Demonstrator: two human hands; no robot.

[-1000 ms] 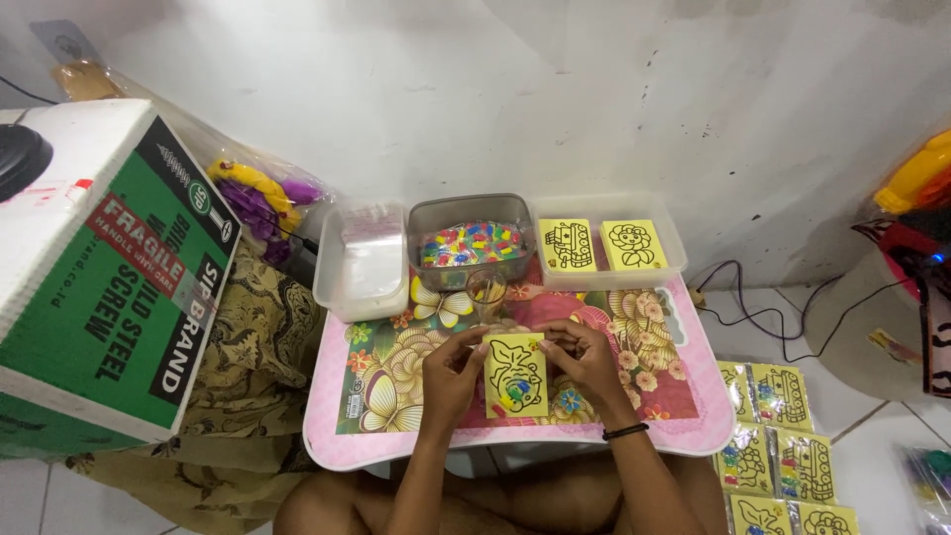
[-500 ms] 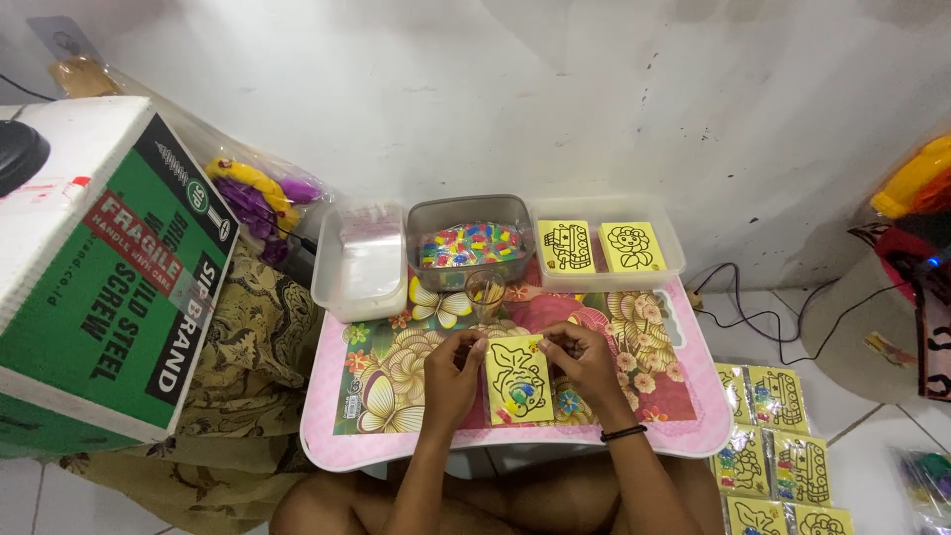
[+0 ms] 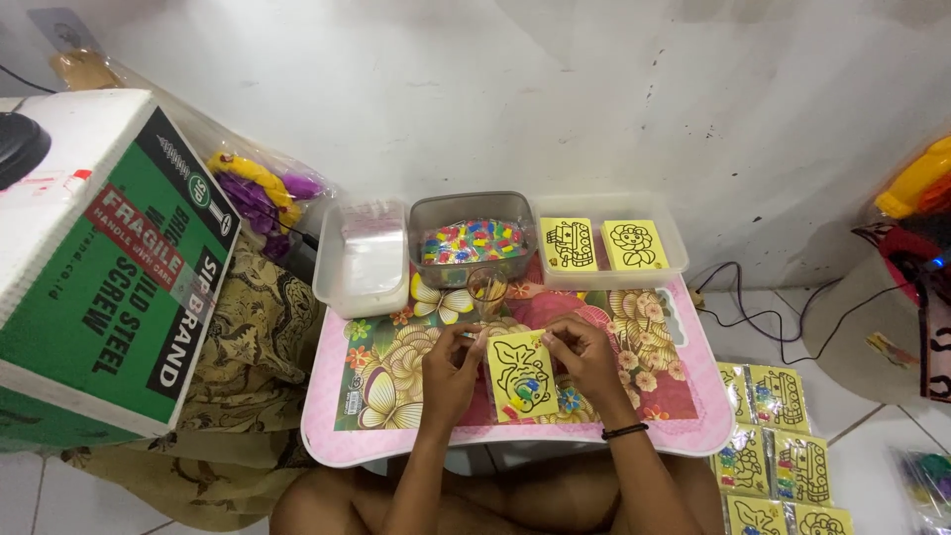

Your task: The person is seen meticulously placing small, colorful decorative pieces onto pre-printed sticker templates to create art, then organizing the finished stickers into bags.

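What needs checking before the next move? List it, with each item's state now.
1. Yellow picture card held at both top corners: ok, left hand and right hand both pinch it.
2. Card resting over the flowered table, not hanging off the edge: ok.
3. Grey tub of coloured pieces within view behind the card: ok.
4. Small clear cup upright: ok; contents: cannot tell.
5. Spare yellow cards in the clear tray: ok, two lie flat.
6. Card's colouring finished: cannot tell, only part shows colour.
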